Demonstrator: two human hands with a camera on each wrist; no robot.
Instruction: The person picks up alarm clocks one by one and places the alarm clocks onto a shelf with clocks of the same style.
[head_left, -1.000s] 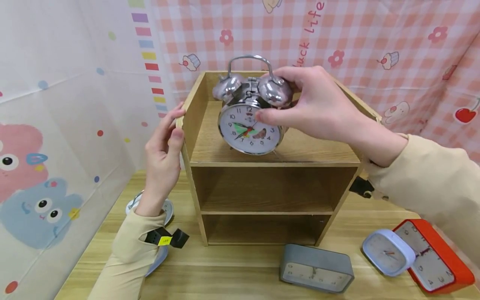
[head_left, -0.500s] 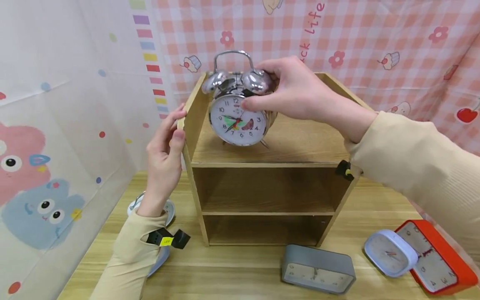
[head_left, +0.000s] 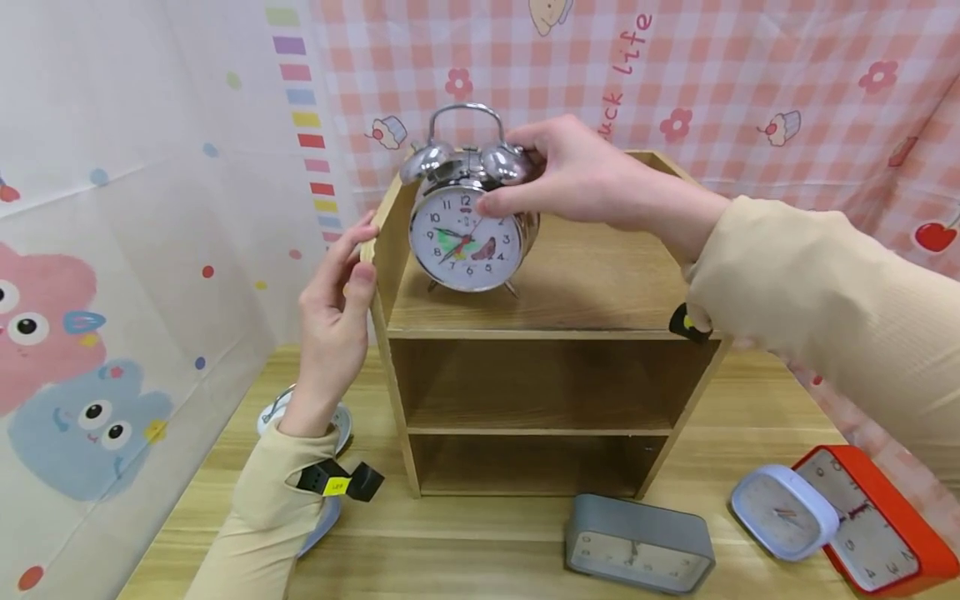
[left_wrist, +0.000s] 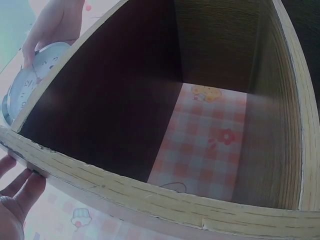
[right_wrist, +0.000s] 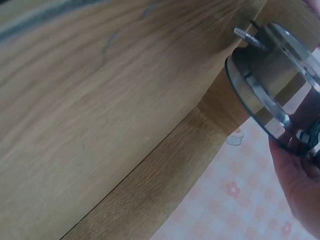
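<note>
My right hand [head_left: 581, 179] holds a silver twin-bell alarm clock [head_left: 465, 242], its thumb across the upper dial and its fingers behind the right bell. The clock is upright at the left of the top level of a wooden shelf [head_left: 555, 333], its feet close over the board. In the right wrist view the clock [right_wrist: 272, 85] shows its metal side and a foot. My left hand [head_left: 333, 325] touches the front edge of the shelf's left side panel with thumb and fingertips; in the left wrist view those fingers [left_wrist: 25, 187] lie along the panel's outside.
On the table [head_left: 450, 550], a grey rectangular clock [head_left: 641, 542] stands before the shelf. A light-blue clock [head_left: 783, 512] and a red clock [head_left: 877, 517] overlap at the right. Another clock [head_left: 343, 425] and a blue object [head_left: 322, 525] are partly hidden by the left arm.
My right hand has carried the alarm clock left toward the left side panel and it now stands straighter. The left hand has stayed at the panel.
</note>
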